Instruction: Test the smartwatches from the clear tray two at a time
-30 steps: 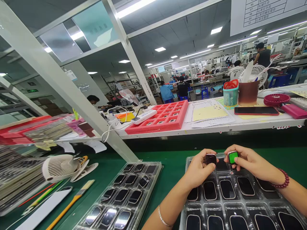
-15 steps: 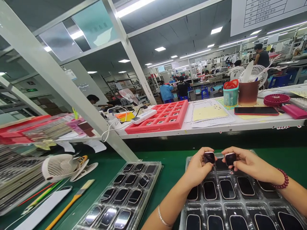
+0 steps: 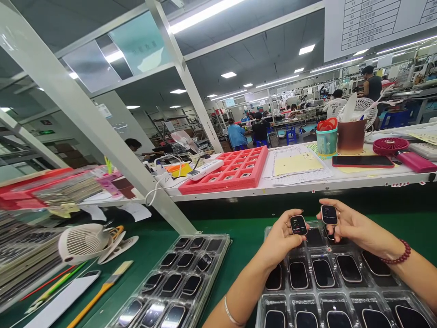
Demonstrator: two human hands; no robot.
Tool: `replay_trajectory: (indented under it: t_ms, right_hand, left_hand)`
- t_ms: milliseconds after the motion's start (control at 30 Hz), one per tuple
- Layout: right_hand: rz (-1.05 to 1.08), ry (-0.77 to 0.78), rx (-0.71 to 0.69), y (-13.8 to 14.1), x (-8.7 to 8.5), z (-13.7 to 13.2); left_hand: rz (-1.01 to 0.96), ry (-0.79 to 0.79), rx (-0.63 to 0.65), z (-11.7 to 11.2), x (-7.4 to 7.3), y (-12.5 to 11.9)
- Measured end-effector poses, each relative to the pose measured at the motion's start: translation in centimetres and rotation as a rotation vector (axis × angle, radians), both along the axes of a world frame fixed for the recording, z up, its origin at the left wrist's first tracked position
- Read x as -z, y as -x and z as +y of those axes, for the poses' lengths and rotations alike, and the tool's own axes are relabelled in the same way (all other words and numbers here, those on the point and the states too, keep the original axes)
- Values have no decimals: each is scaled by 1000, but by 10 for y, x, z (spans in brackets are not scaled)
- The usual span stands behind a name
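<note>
My left hand pinches a square smartwatch body between thumb and fingers, its dark screen lit with small text. Close beside it, my right hand holds a second smartwatch body, also showing small text and tilted upward. Both hands are above the far end of a clear plastic tray, where dark-screened watch bodies lie in separate compartments. Part of one watch in the back row is hidden under my right fingers. To the left lies another clear tray with several more watch bodies.
On the green bench at left are a white fan, a wooden-handled brush and stacked trays. The white shelf ahead carries a red foam tray, papers, a phone and a pink fan.
The right hand's watch has risen and tilted so its screen faces me more. Both screens now show clearer text. My left hand stays nearly in place.
</note>
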State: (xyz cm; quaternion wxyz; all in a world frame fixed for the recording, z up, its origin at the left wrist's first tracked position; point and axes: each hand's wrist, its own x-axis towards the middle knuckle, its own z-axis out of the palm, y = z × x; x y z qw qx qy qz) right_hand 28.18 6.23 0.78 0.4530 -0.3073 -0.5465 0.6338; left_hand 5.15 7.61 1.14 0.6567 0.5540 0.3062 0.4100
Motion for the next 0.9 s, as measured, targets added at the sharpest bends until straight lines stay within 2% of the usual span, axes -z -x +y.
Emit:
replay_trajectory:
  t_ms: [200,367,500,633,800,900]
  right_hand:
    - [258,196,10,-13,-1,8]
    - [205,303,11,-19,1,14]
    - [216,370,-15,-21,1,15]
    - [269,355,-84,-20,2,13]
    - [77,97,-47,-7,1,4]
    - [-58,-49,-20,1,2,0]
  left_hand:
    - [-323,214,17,8,-6,8]
    - [-439,418,52,16,-8,14]
    - [-462,466,82,19,-6,15]
    - [-407,410,78,18,-2,11]
    - [-88,144,52,8,3,3]
    - [9,30,34,2,4,-1]
